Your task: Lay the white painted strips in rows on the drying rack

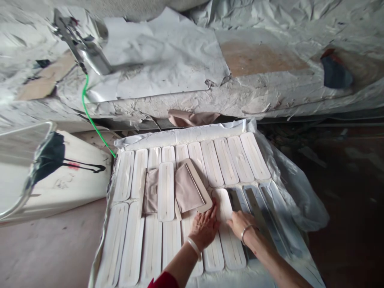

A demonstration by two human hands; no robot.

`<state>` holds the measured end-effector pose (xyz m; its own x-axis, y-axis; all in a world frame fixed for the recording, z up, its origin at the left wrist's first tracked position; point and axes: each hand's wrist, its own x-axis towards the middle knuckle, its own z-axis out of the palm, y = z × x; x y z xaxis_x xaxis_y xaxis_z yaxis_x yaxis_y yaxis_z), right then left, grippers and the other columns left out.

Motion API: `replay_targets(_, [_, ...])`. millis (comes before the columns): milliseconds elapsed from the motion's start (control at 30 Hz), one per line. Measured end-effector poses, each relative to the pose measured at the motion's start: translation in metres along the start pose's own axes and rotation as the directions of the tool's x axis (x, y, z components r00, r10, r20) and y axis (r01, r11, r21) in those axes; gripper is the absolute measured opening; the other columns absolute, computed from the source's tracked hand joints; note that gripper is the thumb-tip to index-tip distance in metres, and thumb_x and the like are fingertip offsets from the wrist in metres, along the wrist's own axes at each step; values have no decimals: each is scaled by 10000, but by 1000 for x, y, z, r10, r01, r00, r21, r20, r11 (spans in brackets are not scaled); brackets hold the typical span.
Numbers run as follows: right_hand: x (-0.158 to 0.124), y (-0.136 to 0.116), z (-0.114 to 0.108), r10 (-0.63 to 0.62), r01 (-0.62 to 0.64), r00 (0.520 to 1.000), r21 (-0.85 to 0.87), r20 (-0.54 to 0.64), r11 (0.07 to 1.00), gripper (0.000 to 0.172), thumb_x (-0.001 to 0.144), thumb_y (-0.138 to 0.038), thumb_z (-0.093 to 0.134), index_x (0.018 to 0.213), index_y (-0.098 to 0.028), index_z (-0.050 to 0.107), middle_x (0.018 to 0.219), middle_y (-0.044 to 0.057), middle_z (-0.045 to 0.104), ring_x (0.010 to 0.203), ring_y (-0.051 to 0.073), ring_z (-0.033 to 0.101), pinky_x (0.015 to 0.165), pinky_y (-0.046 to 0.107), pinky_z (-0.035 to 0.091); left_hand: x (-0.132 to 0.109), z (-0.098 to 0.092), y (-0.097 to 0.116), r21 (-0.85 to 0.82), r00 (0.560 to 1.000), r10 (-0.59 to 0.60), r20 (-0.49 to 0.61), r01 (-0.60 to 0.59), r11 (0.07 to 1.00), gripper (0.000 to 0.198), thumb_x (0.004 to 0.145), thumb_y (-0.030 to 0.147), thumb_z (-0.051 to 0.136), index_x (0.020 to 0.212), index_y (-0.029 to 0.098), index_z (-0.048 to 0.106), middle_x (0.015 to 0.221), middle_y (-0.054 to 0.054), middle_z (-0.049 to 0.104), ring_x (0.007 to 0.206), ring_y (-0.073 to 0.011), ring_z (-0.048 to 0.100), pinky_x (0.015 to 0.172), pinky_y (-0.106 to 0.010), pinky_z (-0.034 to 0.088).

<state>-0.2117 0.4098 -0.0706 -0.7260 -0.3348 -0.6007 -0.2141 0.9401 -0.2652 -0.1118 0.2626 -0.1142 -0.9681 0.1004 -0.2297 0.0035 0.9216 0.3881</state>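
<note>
Rows of long white panels with rounded ends lie on a plastic-covered board. My left hand (205,226) rests with its fingers stretched out at the left edge of one white panel (229,240), near the lower corner of a beige fabric piece (190,188) with a pale rounded border. On the opposite edge of that panel, my right hand (243,226) has its fingers curled and drawn together; its fingertips are partly hidden. A second beige fabric piece (150,192) lies further left, partly under a loose white panel (166,192).
Dark, shiny bare strips (264,216) show on the board right of my right hand. A spray gun (93,56) with a green hose (90,114) stands on the paper-covered bench behind. At left is a white bin (81,176) with dark cloth (51,156) over its rim.
</note>
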Motion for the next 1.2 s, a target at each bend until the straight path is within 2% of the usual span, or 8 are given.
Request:
replay_targets(133, [24, -32, -20, -159, 156, 975, -33, -154, 987, 359, 975, -336, 406, 852, -169, 699, 776, 92, 729, 698, 180, 693, 592, 248, 500, 0, 7, -2, -130, 996, -76, 38, 80, 988, 611, 971, 363, 395, 1535, 250, 192, 1483, -87, 447, 1138, -278, 588, 951, -481, 466])
replay_targets(233, [50, -60, -29, -347, 325, 896, -123, -277, 938, 418, 922, -55, 340, 1230, -162, 602, 1200, 121, 665, 1081, 191, 632, 887, 280, 509, 0, 13, -4, -155, 995, -99, 27, 102, 983, 560, 978, 394, 372, 1514, 271, 269, 1427, -54, 519, 1159, -281, 575, 1005, -503, 438])
replay_targets(367, [87, -74, -32, -655, 575, 713, -328, -249, 750, 705, 838, 74, 353, 1426, -304, 440, 1537, 79, 363, 1378, 331, 372, 1088, 560, 362, -1, 18, -7, -189, 994, -108, 24, 111, 976, 578, 969, 468, 379, 1515, 331, 249, 1432, -14, 516, 1139, -273, 588, 1015, -496, 444])
replay_targets(533, [120, -78, -42, -906, 791, 410, -454, -102, 409, 520, 898, -23, 467, 1316, -318, 557, 1455, -9, 492, 1371, 245, 391, 1133, 504, 355, 0, 16, -11, -222, 995, -96, -5, 92, 971, 657, 958, 470, 412, 1539, 317, 147, 1526, -34, 386, 1231, -290, 540, 1015, -473, 461])
replay_targets(767, [47, -106, -97, -967, 841, 123, -493, -224, 221, 201, 930, -89, 488, 1009, -169, 655, 1073, 21, 702, 1083, 176, 580, 1142, 469, 340, 3, 19, -16, -66, 978, 79, -195, -93, 993, 631, 936, 414, 481, 1503, 190, 318, 1518, -95, 387, 1408, -294, 345, 1140, -487, 361])
replay_targets(867, [-6, -76, -124, -831, 825, 255, -337, -495, 454, 169, 922, -78, 484, 962, -157, 629, 903, 42, 699, 859, 146, 621, 928, 361, 484, 4, 21, -16, -63, 978, 64, -199, -78, 995, 647, 935, 412, 494, 1513, 203, 289, 1509, -93, 405, 1386, -286, 383, 1129, -477, 377])
replay_targets(1033, [-60, 28, -119, -143, 385, 773, 277, -618, 880, 238, 954, -375, 495, 843, -195, 606, 599, -17, 575, 570, 126, 567, 558, 209, 446, 7, 7, -14, -36, 971, 107, -214, -117, 992, 762, 899, 438, 561, 1531, 199, 207, 1578, -73, 277, 1453, -268, 254, 1171, -465, 333])
replay_targets(1200, [-82, 95, -65, 158, 92, 864, 459, -477, 883, 454, 876, -617, 463, 738, -200, 580, 545, -18, 487, 542, 151, 507, 544, 246, 413, 13, -3, -9, 28, 977, 100, -188, -97, 995, 739, 863, 352, 642, 1501, 255, 283, 1552, -76, 334, 1416, -308, 329, 1102, -525, 417])
